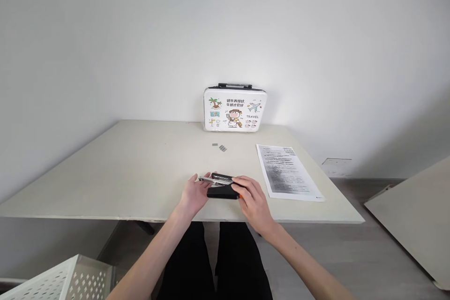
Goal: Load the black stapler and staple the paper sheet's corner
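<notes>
While the right hand wraps its fingers around one black stapler, spread open above the desk near its front edge, the left hand is palm up at the stapler's front end, thumb and fingers apart; contact I cannot tell. Beyond, one lone staple strip lies beside a cluster of staple strips too small to count. One printed sheet lies along the right edge. The widest stretch of desktop runs leftward from the left hand. Two containers show: one shut travel case at the back edge, and one perforated basket below the front edge, left; their contents are hidden.
</notes>
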